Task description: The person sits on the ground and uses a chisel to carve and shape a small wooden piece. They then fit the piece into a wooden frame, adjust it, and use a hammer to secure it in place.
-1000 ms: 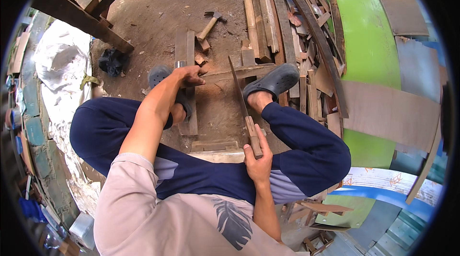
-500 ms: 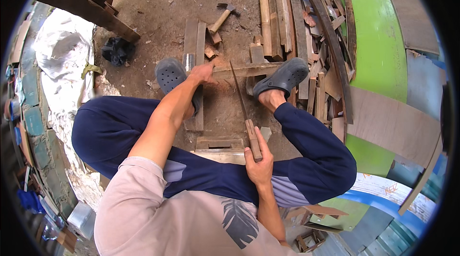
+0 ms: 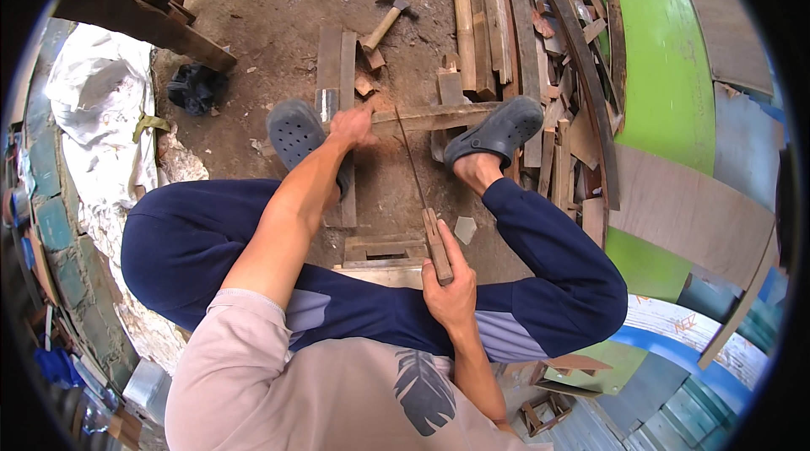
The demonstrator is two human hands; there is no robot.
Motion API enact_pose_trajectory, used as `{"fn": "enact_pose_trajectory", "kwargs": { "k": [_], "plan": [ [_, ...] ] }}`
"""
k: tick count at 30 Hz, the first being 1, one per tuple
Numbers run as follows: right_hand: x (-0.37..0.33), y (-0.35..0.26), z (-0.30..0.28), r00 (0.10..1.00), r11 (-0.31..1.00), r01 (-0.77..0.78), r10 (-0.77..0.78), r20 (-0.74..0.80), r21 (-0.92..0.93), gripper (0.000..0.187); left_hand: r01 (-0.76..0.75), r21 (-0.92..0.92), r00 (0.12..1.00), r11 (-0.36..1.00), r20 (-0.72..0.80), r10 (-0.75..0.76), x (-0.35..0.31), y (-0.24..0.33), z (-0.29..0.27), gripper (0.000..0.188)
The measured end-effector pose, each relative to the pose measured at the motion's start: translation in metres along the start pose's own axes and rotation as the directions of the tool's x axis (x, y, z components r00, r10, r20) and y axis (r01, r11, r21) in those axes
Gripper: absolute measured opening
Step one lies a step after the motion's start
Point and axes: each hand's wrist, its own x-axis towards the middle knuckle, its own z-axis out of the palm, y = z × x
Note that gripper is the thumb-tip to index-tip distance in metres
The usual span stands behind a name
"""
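Observation:
My left hand [image 3: 351, 127] grips the left part of a narrow wooden board [image 3: 443, 117], which lies crosswise between my feet in grey clogs [image 3: 504, 132]. In my right hand [image 3: 454, 292] is the wooden handle of a hand saw [image 3: 436, 242], held close to my lap. Its thin blade slants up and away, and its tip end crosses the board just right of my left hand. Whether the teeth have cut into the wood cannot be made out. Reddish sawdust lies around the board.
A hammer [image 3: 389, 22] and small wood offcuts [image 3: 364, 85] lie beyond the board. Long planks and scrap wood [image 3: 527, 54] are piled at the right, beside a green sheet [image 3: 662, 63]. A white sack [image 3: 101, 105] and black plastic bag [image 3: 196, 88] are at the left.
The saw and my right hand have shifted slightly left, bringing the blade nearer my left hand. My left hand keeps its place on the board. The whole view has moved a little.

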Motion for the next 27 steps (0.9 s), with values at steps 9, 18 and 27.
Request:
{"fn": "enact_pose_trajectory", "kwargs": {
  "k": [9,18,27],
  "plan": [
    [-0.001,-0.014,-0.003,0.998,0.999,-0.035,0.034,0.044,0.032,0.067,-0.134,0.068,0.991,0.989,0.025,0.132,0.011,-0.008,-0.001,0.083],
    [0.117,0.031,0.058,0.987,0.971,-0.159,0.161,0.006,0.179,0.064,-0.144,-0.028,0.989,0.989,0.03,0.145,0.009,-0.001,-0.008,0.082],
    [0.02,0.023,0.017,0.993,0.988,0.105,-0.098,-0.065,0.113,0.072,-0.098,0.006,0.992,0.995,0.074,0.097,0.007,0.002,-0.013,0.07]
  ]
}}
